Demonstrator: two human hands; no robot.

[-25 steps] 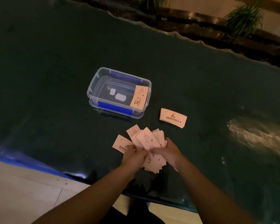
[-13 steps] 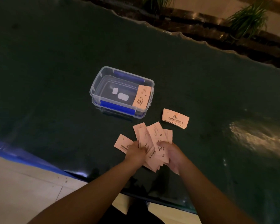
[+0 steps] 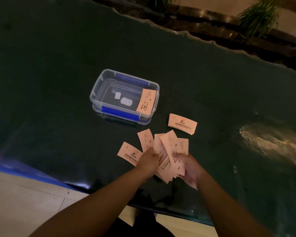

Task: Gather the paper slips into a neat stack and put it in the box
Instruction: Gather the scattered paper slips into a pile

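Both your hands, left hand (image 3: 148, 161) and right hand (image 3: 189, 168), pinch the fanned paper slips (image 3: 169, 151); they are thin and slippery, so square them by their edges.

Two bare forearms, sleeveless to the frame edge — left hand (image 3: 148, 160), right hand (image 3: 190, 170) — no rings, no watch

dark green table (image 3: 58, 82), clear box (image 3: 96, 93), small slip stack (image 3: 182, 124), single slip (image 3: 128, 152)

dark green table (image 3: 58, 82), potted plants (image 3: 256, 16), pale tiled floor (image 3: 24, 202)
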